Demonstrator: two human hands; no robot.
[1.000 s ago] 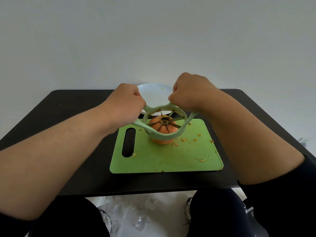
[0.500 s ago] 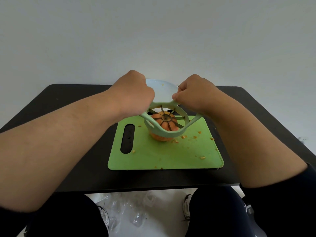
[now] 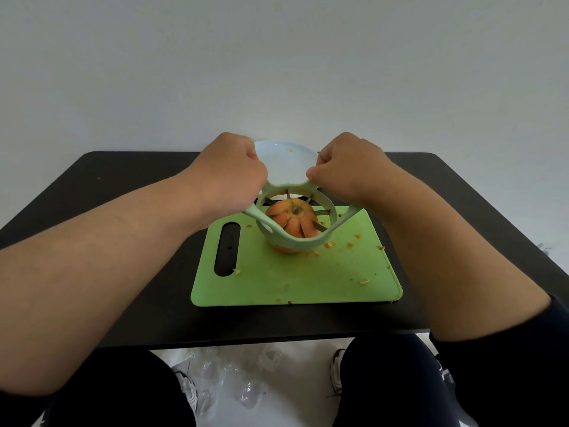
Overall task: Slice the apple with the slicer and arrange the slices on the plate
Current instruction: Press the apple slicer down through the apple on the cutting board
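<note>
The apple (image 3: 292,223) sat on the far half of the green board (image 3: 295,272), with the slicer (image 3: 295,238) pushed partway down over it, its blades sunk into the top. The left hand (image 3: 229,177) was fisted around the slicer's left handle and the right hand (image 3: 348,171) around its right handle. Just beyond the board lay the plate (image 3: 284,164). Orange crumbs (image 3: 349,244) dotted the board.

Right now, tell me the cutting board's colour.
Bright green cutting board, speckled with orange scraps; head view.
</note>
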